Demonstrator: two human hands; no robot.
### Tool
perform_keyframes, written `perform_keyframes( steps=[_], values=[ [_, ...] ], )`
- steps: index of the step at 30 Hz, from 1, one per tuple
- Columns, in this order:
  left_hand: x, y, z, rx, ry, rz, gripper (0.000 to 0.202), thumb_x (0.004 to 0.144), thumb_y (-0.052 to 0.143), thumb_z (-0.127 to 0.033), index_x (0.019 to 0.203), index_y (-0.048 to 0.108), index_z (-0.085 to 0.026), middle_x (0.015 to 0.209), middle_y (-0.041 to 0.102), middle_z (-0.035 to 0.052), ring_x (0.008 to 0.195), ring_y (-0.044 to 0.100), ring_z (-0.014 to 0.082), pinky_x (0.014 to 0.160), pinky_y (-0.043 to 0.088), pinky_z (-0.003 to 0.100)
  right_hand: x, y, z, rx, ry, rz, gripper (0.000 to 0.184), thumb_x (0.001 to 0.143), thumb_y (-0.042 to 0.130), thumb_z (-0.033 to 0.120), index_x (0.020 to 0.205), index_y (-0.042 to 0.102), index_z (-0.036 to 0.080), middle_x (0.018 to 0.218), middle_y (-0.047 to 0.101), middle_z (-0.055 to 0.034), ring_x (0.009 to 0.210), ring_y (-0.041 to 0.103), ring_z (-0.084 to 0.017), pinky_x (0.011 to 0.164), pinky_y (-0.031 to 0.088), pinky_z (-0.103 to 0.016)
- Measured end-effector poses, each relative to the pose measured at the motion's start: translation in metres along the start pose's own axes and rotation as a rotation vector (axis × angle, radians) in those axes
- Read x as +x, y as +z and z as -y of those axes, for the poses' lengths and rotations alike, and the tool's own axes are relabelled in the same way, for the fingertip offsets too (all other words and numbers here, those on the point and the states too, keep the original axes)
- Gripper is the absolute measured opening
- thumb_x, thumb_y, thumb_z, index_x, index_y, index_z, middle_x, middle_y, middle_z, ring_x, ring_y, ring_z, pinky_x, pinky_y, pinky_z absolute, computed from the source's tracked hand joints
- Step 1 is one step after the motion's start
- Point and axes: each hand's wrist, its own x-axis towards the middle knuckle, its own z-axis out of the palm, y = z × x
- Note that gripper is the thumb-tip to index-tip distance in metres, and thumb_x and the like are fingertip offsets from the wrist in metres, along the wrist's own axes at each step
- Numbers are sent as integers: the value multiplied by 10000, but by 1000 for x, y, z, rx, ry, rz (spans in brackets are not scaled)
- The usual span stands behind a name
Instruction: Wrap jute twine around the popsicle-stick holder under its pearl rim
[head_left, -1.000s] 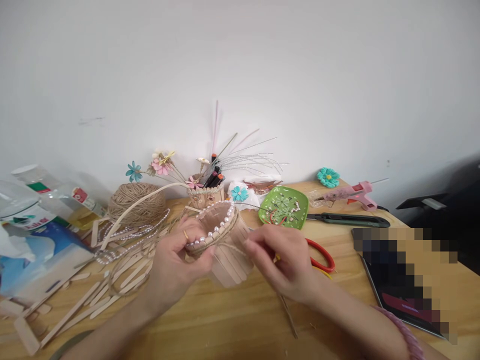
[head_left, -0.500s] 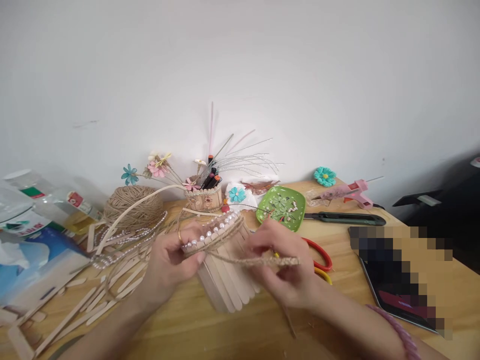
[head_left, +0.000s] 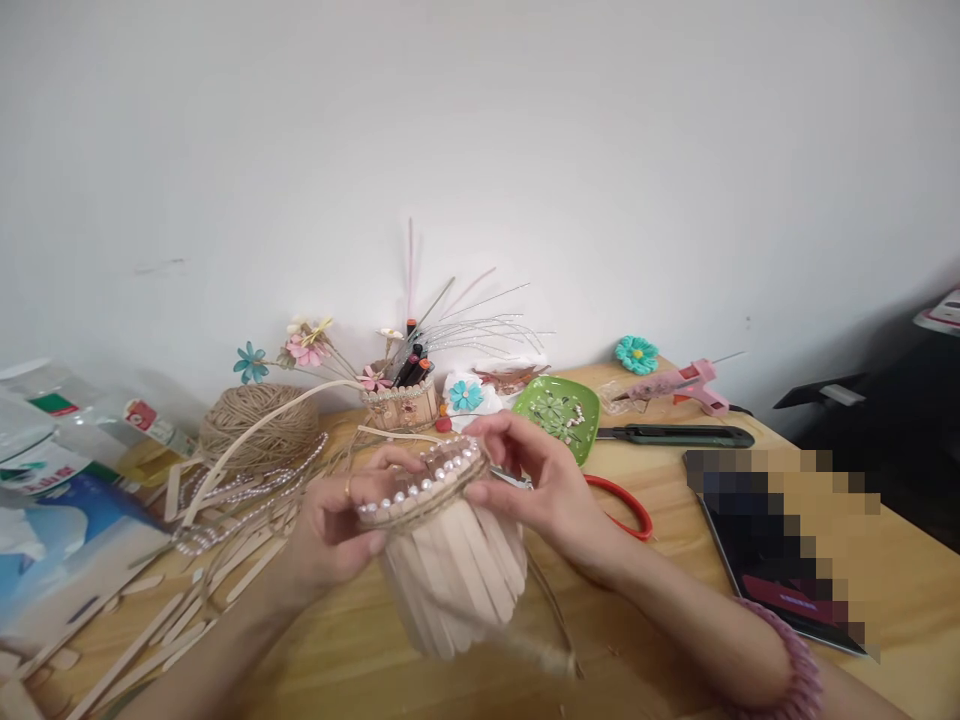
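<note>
Wooden stick basket (head_left: 454, 575): you hold it tilted above the tabletop (head_left: 675, 570). Left hand (head_left: 330, 530) fingers clamp its near rim; right hand (head_left: 544, 490) fingers pinch the far rim. Pearl string (head_left: 409, 490) and twine band (head_left: 431, 510) already ring the rim; twine tail (head_left: 551, 655) hangs loose, untrimmed.

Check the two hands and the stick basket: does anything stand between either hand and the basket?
Nothing visible does. The left hand holds the stick basket at the left of its pearl rim, and the right hand pinches the rim on its right side. Each grip lies directly on the basket.
</note>
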Motion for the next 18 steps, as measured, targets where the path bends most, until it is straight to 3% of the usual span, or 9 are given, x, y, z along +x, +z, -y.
perform_keyframes(
  steps=[3, 6, 9, 13, 18],
  values=[
    [1, -6, 0, -58, 28, 37, 174, 725, 661, -400, 667, 656, -237, 610, 588, 14, 844, 546, 236, 906, 355, 452, 3, -6, -10, 205, 132, -47, 442, 724, 652, 497, 1075, 557, 246, 906, 490, 2, 862, 492, -147, 767, 396, -275],
    [3, -12, -1, -65, 55, 103, 190, 729, 647, -420, 663, 638, -242, 546, 520, -21, 682, 548, 196, 983, 286, 524, 5, -8, -16, 356, 297, 212, 598, 724, 620, 568, 1205, 476, 243, 1187, 494, -53, 1141, 449, -207, 967, 343, -351],
    [6, -22, 3, -8, 75, 149, 160, 736, 645, -410, 707, 645, -253, 764, 583, 22, 970, 537, 276, 1035, 205, 571, 5, -8, -16, 392, 323, 431, 747, 652, 750, 422, 1275, 382, 238, 1287, 464, -65, 1235, 399, -214, 1043, 284, -367],
    [5, -43, 19, 111, 46, 249, 83, 757, 649, -281, 836, 673, -282, 1127, 514, 51, 1274, 300, 314, 1061, 181, 560, 6, -4, -16, 250, 243, 323, 850, 609, 798, 283, 1300, 305, 248, 1346, 421, -69, 1265, 378, -205, 1072, 258, -364],
    [2, -58, 33, 173, -88, 261, 177, 783, 623, -223, 938, 670, -292, 1223, 440, 63, 1253, 329, 305, 1047, 237, 531, 6, -1, -20, 145, 248, 221, 811, 606, 795, 302, 1256, 314, 238, 1336, 422, -81, 1232, 417, -223, 1046, 311, -374]
  ],
)
